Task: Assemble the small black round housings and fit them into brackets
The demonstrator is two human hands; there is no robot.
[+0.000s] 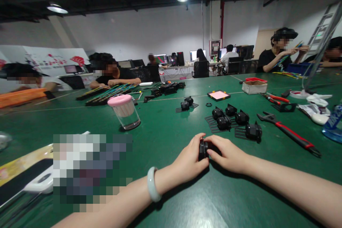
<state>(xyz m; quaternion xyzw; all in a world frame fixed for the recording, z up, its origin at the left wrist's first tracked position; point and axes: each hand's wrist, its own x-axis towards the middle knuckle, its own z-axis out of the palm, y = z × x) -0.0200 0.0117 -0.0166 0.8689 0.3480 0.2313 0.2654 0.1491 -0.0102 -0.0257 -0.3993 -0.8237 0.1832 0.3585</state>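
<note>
Between my two hands, low over the green table [171,121], is a small black plastic part [203,149]. My left hand [190,155], with a pale bangle [154,184] on its wrist, closes on the part from the left. From the right, the thumb and fingers of my right hand [227,153] pinch the same part. Just beyond my hands lie several black round-bodied parts [223,122] with comb-like prongs. Another such pair [185,105] sits farther back, near a small black ring [208,104].
A wrench [291,133] with red-black handles lies right. Pliers [278,98], a small box [254,87] and a blue-labelled bottle [333,124] are beyond. A pink-lidded cup [124,112] stands left. A pink-centred tray [218,95] lies behind. Co-workers [280,51] sit around the table.
</note>
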